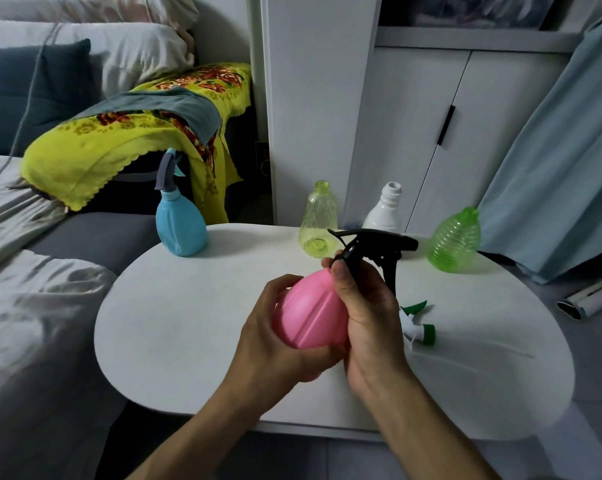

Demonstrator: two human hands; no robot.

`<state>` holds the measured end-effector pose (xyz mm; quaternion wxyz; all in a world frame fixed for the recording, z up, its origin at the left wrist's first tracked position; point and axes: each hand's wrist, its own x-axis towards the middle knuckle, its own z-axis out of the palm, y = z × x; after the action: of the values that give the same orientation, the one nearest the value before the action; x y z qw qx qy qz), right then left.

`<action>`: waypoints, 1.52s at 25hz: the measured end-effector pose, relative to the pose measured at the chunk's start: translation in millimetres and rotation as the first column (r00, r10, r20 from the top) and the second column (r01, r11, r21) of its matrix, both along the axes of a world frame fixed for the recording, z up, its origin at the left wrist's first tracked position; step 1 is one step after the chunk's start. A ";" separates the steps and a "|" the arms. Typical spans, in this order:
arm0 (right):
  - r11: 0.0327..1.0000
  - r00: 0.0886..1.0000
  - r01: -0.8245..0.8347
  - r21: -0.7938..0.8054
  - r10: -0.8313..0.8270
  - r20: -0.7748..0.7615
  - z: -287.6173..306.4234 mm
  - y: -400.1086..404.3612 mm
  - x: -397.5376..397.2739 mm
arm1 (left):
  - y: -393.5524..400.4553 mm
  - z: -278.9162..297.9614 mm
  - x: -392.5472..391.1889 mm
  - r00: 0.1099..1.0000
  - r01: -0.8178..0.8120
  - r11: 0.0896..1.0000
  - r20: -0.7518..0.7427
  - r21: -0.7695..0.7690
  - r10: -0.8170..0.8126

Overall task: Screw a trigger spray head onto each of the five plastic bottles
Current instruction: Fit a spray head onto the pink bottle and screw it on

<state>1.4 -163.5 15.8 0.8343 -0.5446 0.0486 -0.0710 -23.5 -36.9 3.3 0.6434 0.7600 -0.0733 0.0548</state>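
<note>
My left hand [275,327] cups the body of a pink bottle [308,311], held tilted above the white table [174,327]. My right hand [368,306] wraps the bottle's neck, where a black trigger spray head [379,244] sits. A blue bottle [180,223] with a grey-and-blue spray head on it stands at the table's far left edge. Three bottles stand open-necked at the back: a yellow-green one [318,221], a white one [384,211] and a ribbed green one [455,242]. A loose white-and-green spray head [417,325] lies on the table, partly behind my right hand.
A bed with grey sheets [32,306] lies left of the table. A yellow floral cloth [129,133] hangs behind the blue bottle. White cabinet doors [431,133] and a blue curtain [562,168] stand behind the table. A rolled item [587,299] lies on the floor at right.
</note>
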 end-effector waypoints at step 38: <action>0.966 0.967 -0.251 0.064 0.248 0.055 35.9 -42.6 3.9 | 16.5 22.6 1.9 0.871 0.477 0.878 -0.152 0.041 -0.467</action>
<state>5.4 -206.1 51.8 0.8563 -0.5146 -0.0372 0.0239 -21.6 -20.4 25.9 0.6111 0.7452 -0.2143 -0.1593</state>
